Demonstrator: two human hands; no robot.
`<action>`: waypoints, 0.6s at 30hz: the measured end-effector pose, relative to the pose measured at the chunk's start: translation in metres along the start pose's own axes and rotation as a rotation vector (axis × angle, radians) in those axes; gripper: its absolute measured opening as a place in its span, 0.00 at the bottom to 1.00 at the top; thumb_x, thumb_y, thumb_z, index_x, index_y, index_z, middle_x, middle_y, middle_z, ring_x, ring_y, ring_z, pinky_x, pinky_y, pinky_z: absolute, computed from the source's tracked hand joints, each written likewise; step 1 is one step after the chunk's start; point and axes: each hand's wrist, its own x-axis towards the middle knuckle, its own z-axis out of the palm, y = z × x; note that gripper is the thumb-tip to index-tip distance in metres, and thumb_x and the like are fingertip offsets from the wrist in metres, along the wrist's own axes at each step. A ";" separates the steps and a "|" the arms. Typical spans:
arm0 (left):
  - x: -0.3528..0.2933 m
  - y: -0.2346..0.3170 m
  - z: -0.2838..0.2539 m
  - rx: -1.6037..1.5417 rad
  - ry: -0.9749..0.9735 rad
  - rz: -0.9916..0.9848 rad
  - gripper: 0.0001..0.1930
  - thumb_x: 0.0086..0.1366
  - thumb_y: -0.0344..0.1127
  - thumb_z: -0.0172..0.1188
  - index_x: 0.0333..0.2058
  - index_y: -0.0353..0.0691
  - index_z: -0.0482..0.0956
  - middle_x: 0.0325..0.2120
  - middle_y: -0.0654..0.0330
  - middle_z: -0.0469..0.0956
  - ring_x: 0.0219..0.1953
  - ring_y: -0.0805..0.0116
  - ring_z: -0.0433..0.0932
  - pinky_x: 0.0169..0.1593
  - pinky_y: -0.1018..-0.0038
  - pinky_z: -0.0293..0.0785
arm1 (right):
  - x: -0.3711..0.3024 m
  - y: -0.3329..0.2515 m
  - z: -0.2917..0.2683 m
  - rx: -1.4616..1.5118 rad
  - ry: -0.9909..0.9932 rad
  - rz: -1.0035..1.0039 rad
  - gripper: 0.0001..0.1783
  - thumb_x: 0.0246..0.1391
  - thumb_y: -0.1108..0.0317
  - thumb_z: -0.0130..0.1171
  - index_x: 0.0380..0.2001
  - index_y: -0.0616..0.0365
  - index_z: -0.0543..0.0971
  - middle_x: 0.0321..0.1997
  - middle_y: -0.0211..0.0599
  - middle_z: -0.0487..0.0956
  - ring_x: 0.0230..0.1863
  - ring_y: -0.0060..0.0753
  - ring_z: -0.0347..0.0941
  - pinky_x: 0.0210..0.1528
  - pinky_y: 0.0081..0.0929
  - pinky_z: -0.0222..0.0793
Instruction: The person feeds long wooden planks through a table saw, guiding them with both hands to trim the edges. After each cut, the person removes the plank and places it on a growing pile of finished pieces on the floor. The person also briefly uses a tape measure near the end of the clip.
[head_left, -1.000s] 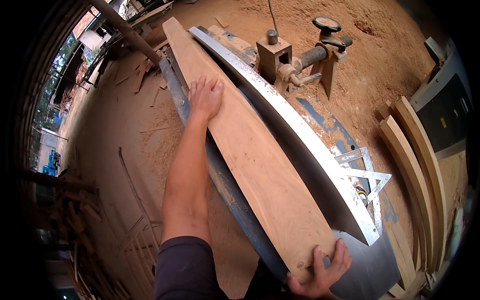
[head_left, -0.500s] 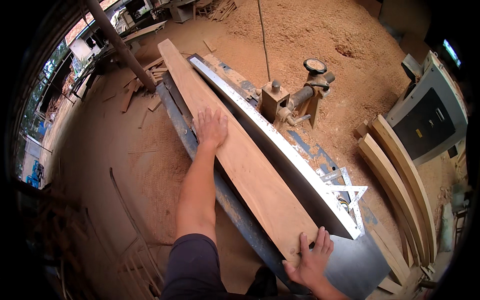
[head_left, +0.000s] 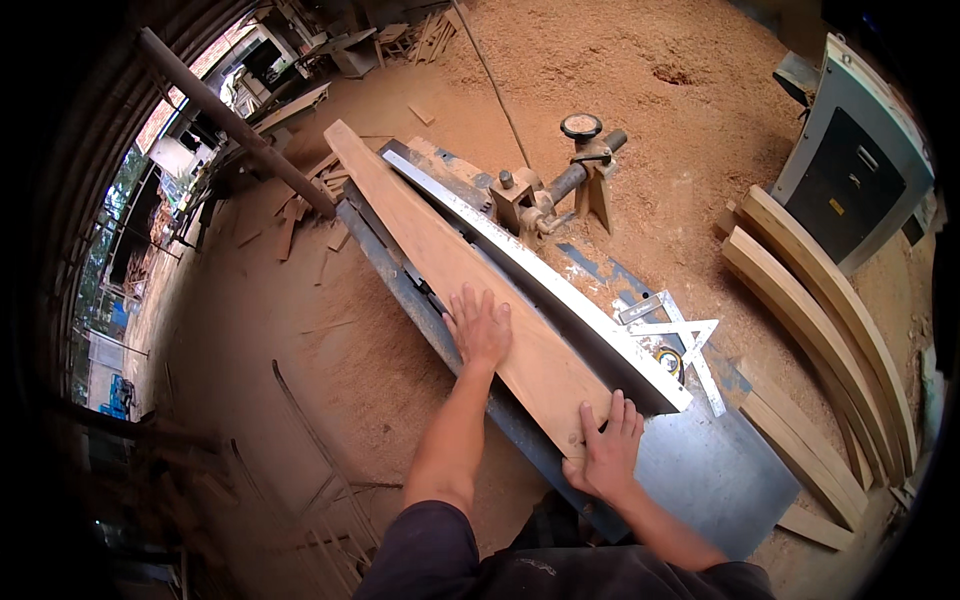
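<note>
A long brown wooden board [head_left: 405,220] lies slantwise on a jointer's metal table [head_left: 715,480], alongside its pale-topped fence [head_left: 530,265]. My left hand [head_left: 482,330] is flat on the board's upper face, fingers stretched out, holding nothing. At the near end, my right hand [head_left: 607,450] grips the board's corner, its fingers reaching over the end and the fence-side edge. Part of the cutter slot [head_left: 420,285] shows at the board's left edge. The board's underside is hidden.
White squares [head_left: 675,330] and a tape measure [head_left: 668,362] lie right of the fence, near the fence clamp [head_left: 560,190]. Curved timbers [head_left: 800,330] and a grey machine cabinet [head_left: 850,170] stand further right. A sawdust heap [head_left: 600,60] is behind; a post [head_left: 235,120] rises at left.
My left hand has come back along the board, closer to my right hand. The right hand stays at the near end. The whole view has shifted and turned slightly.
</note>
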 end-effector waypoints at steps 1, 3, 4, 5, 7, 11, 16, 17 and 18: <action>-0.007 0.003 0.001 -0.016 0.002 0.011 0.31 0.76 0.56 0.45 0.70 0.48 0.69 0.78 0.49 0.47 0.80 0.43 0.38 0.79 0.46 0.29 | -0.004 0.000 0.000 0.003 0.015 0.001 0.52 0.31 0.54 0.71 0.66 0.56 0.72 0.72 0.78 0.55 0.68 0.81 0.54 0.68 0.70 0.49; -0.010 0.003 0.003 -0.046 0.015 0.028 0.30 0.76 0.55 0.46 0.70 0.47 0.70 0.78 0.48 0.47 0.80 0.42 0.38 0.78 0.45 0.31 | 0.000 0.002 0.007 0.011 0.049 -0.004 0.52 0.30 0.55 0.71 0.65 0.56 0.73 0.71 0.78 0.55 0.67 0.80 0.55 0.68 0.69 0.49; -0.014 0.002 0.002 -0.037 0.020 0.027 0.30 0.76 0.55 0.47 0.69 0.46 0.70 0.78 0.49 0.48 0.80 0.42 0.38 0.78 0.45 0.32 | -0.001 0.000 0.003 0.022 0.022 0.006 0.52 0.29 0.55 0.71 0.65 0.55 0.73 0.71 0.77 0.56 0.67 0.79 0.55 0.67 0.69 0.49; -0.016 -0.001 -0.001 -0.026 0.025 0.023 0.30 0.76 0.54 0.47 0.69 0.44 0.70 0.78 0.49 0.48 0.80 0.42 0.39 0.78 0.45 0.33 | 0.000 -0.002 -0.003 0.036 -0.006 0.014 0.52 0.28 0.55 0.71 0.65 0.55 0.73 0.71 0.77 0.56 0.67 0.79 0.56 0.67 0.69 0.50; -0.014 -0.001 0.000 -0.028 0.041 0.038 0.30 0.76 0.53 0.48 0.68 0.42 0.71 0.78 0.48 0.49 0.79 0.41 0.40 0.78 0.44 0.35 | 0.002 -0.005 -0.004 0.044 -0.030 0.037 0.52 0.27 0.54 0.71 0.64 0.54 0.74 0.71 0.76 0.57 0.66 0.77 0.57 0.66 0.69 0.50; -0.003 -0.003 0.017 -0.053 0.066 0.094 0.28 0.75 0.50 0.51 0.65 0.40 0.74 0.76 0.45 0.51 0.78 0.37 0.42 0.77 0.41 0.37 | 0.012 0.000 0.005 0.025 -0.054 0.090 0.52 0.27 0.54 0.71 0.64 0.51 0.75 0.71 0.74 0.57 0.66 0.75 0.57 0.65 0.69 0.51; 0.026 -0.020 0.011 -0.041 0.086 0.121 0.27 0.74 0.49 0.52 0.64 0.39 0.75 0.76 0.44 0.51 0.77 0.34 0.43 0.76 0.39 0.38 | 0.040 -0.009 0.018 0.046 -0.044 0.089 0.52 0.26 0.53 0.72 0.64 0.50 0.75 0.71 0.74 0.58 0.67 0.75 0.57 0.65 0.68 0.52; 0.033 -0.025 0.009 -0.044 0.088 0.121 0.27 0.74 0.49 0.52 0.64 0.39 0.75 0.76 0.44 0.51 0.77 0.34 0.43 0.76 0.39 0.38 | 0.047 -0.012 0.021 0.050 -0.044 0.088 0.52 0.26 0.53 0.72 0.64 0.50 0.76 0.71 0.74 0.58 0.67 0.75 0.57 0.65 0.68 0.52; 0.039 -0.029 0.008 -0.049 0.090 0.119 0.27 0.75 0.49 0.52 0.64 0.39 0.75 0.76 0.44 0.51 0.77 0.34 0.43 0.76 0.39 0.38 | 0.053 -0.015 0.024 0.052 -0.045 0.085 0.52 0.25 0.52 0.72 0.64 0.50 0.76 0.71 0.74 0.58 0.67 0.76 0.57 0.66 0.69 0.52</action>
